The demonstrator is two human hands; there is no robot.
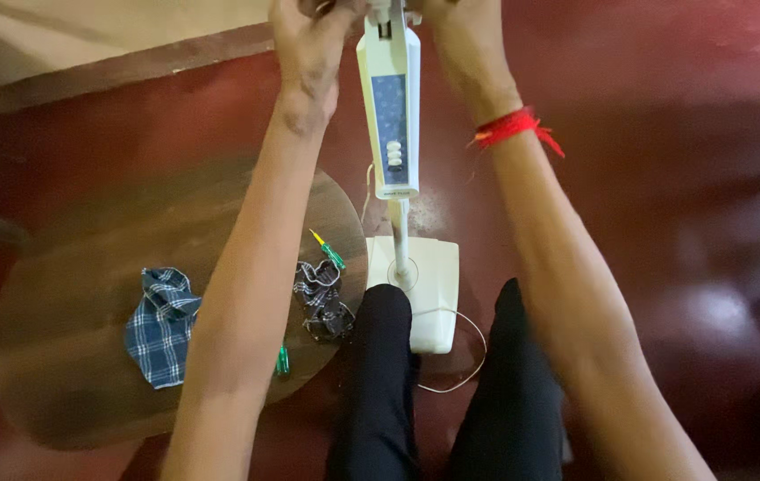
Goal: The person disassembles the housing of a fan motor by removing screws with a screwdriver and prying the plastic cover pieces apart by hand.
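L hand (308, 40) + R hand (460, 36) up at fan stand (390, 107) top, steadying it upright — grips cut off, can't tell | screwdriver (328, 250) within reach on bench (59, 356)

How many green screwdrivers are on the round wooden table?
2. One green screwdriver lies near the table's right edge, above the dark checked cloth. The other peeks out beside the left forearm, mostly hidden.

A cream pedestal fan stand (390, 116) stands upright on the red floor. Its blue control panel faces up toward the camera. The square base sits just right of the round desk.
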